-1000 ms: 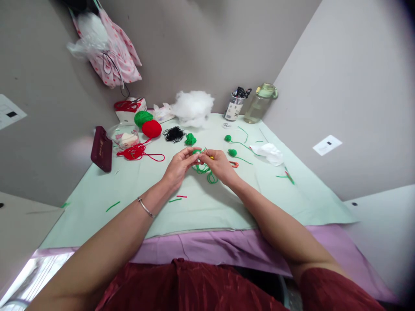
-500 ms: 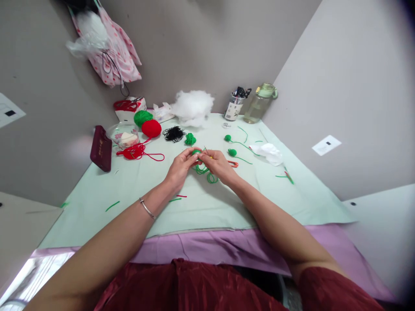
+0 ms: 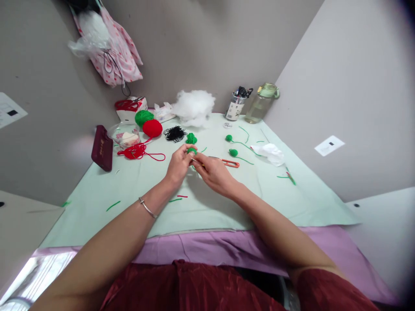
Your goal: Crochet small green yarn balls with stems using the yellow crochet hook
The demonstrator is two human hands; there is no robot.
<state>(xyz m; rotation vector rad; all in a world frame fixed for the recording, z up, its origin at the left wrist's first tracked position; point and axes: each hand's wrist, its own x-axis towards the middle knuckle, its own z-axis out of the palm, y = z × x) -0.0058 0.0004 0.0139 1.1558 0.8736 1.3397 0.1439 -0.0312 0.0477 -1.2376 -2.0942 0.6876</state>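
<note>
My left hand pinches a small green crochet piece between thumb and fingers. Closed around a crochet hook, my right hand meets the left at the piece; a bit of the hook's yellowish handle and its thin metal shaft show, the tip being hard to make out. Loose green yarn beneath is mostly covered by the right hand. Just behind the right hand lies an orange-handled cutting tool. A small green yarn ball sits beyond my left fingertips.
Two small green crocheted balls with tails lie to the right, near a white tissue. Red yarn, a red ball, black yarn and white stuffing are farther back. A bottle stands at the back right.
My right hand has turned and shifted slightly down and left, covering the green yarn loops that showed between the hands. More of the orange tool shows. The left hand keeps its hold.
</note>
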